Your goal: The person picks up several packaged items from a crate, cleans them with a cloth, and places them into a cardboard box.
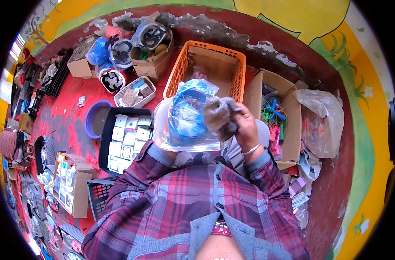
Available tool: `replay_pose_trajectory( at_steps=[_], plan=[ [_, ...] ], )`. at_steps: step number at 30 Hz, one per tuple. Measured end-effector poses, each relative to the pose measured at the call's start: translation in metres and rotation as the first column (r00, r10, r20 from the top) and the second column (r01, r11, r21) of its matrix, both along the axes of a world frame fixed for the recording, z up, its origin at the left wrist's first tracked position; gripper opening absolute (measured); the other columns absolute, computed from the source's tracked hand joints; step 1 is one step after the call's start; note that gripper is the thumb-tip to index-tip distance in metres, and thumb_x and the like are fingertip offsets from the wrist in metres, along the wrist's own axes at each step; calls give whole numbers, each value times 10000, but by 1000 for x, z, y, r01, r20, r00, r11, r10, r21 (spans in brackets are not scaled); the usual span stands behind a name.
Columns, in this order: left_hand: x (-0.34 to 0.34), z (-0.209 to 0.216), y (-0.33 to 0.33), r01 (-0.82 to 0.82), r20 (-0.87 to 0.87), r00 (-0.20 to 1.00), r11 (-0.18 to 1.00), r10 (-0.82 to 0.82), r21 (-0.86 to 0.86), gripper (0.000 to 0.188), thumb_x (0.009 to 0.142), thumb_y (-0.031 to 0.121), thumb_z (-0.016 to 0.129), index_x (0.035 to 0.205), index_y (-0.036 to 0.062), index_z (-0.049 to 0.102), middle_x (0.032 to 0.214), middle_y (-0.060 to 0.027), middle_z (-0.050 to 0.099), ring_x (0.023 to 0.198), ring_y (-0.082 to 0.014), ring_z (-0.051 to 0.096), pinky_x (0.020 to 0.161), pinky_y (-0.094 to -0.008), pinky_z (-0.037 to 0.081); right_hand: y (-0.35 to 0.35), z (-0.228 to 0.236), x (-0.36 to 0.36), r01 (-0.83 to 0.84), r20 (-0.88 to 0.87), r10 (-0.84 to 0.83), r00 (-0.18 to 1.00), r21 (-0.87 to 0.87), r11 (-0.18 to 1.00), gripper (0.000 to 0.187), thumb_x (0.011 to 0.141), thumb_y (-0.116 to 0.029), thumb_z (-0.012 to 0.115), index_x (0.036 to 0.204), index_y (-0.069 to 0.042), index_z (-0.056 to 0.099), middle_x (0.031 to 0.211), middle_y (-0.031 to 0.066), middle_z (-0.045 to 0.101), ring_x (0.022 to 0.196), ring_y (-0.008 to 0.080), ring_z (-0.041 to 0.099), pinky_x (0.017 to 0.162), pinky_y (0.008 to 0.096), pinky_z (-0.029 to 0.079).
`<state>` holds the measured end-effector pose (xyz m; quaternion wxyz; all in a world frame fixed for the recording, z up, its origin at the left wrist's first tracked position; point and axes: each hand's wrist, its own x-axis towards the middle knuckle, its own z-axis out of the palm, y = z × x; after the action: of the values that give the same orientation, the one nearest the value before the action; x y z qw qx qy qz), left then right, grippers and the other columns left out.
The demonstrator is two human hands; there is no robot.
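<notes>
A clear plastic bag with a round blue thing inside [189, 115] is held up over my lap. My left hand [169, 153] bears it from below and behind; the bag hides most of its fingers. To the bag's right, my right hand [246, 130] is closed on a crumpled grey-brown cloth [219, 115]. The cloth is up against the bag's right side. Just beyond my hands stands an orange plastic basket [245, 69] with cardboard and a little clear plastic inside.
At right, an open cardboard box [292, 125] holds coloured cords and handles. Left of my knees are a black tray of small white boxes [127, 138], a purple basin [98, 119] and a white basket [137, 92]. Bagged helmets [121, 52] stand against the wall.
</notes>
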<state>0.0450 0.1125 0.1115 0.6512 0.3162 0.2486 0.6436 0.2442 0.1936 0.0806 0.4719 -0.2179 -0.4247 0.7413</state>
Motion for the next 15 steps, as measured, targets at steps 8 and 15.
replay_pose_trajectory(
  at_steps=[8,15],
  plan=[
    [-9,-24,-8,147,320,942,981,-100,-128,370,970,245,418,1237,-4,476,1134,-123,586,1006,-214,586,870,-365,501,41,46,44,-236,395,-801,450,917,321,205,790,-83,635,991,-74,671,1068,98,635,1117,283,527,977,363,391],
    [-10,-30,3,38,-197,978,986,-71,-165,398,988,318,410,1173,-7,546,1042,-71,614,900,-140,579,806,-255,469,50,109,38,178,385,-724,572,804,568,166,895,-97,542,1017,-12,616,880,135,654,780,174,632,724,273,486]
  ],
)
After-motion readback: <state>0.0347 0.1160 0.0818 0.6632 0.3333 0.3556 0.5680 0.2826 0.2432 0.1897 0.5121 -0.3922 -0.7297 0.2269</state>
